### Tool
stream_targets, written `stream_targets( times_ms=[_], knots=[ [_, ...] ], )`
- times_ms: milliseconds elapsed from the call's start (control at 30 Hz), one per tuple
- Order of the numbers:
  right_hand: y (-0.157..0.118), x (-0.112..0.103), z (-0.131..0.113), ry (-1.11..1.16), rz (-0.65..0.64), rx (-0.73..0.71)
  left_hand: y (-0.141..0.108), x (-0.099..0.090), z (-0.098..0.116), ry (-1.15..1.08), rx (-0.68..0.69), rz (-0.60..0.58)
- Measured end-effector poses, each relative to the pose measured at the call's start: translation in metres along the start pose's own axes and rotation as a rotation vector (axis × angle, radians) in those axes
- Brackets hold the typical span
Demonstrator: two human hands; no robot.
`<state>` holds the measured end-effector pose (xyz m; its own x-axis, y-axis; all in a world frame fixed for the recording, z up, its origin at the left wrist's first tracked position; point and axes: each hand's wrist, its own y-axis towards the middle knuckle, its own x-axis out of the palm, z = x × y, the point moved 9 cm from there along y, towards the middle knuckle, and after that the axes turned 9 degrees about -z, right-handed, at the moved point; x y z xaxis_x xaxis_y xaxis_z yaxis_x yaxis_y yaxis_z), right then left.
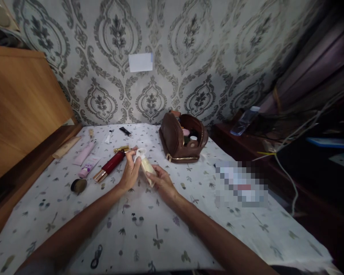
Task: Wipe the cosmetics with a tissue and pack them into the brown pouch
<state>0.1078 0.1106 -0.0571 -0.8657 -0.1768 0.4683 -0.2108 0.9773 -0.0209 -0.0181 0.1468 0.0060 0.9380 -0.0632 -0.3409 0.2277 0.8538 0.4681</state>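
Cream squeeze tube point(147, 168): held tilted over printed cloth point(137, 244), left of unzipped brown bag point(172, 141).
Left hand point(131, 171): fingers pinched at tube's white cap point(140, 152).
Right hand point(164, 183): thumb and fingers closed round tube's lower body.

From my end I see the left hand point(130, 172) and right hand point(165, 185), both bare, with slim fingers point(159, 170). The left forearm point(87, 214) and right forearm point(206, 228) are uncovered, long and slender, widening toward the elbows.
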Motion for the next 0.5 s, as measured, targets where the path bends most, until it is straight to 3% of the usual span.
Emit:
stream_targets(
  times_ms=[133,333,500],
  knots=[
    [-0.002,0.007,0.001,0.128,-0.022,0.036,-0.005,0.005,-0.001,0.056,0.015,-0.017],
    [-0.003,0.005,-0.001,0.274,0.000,0.064,-0.015,0.030,0.006,0.094,0.066,-0.210],
    [-0.002,0.005,0.001,0.307,-0.034,0.112,-0.010,0.024,0.014,0.028,0.068,-0.182]
  ],
)
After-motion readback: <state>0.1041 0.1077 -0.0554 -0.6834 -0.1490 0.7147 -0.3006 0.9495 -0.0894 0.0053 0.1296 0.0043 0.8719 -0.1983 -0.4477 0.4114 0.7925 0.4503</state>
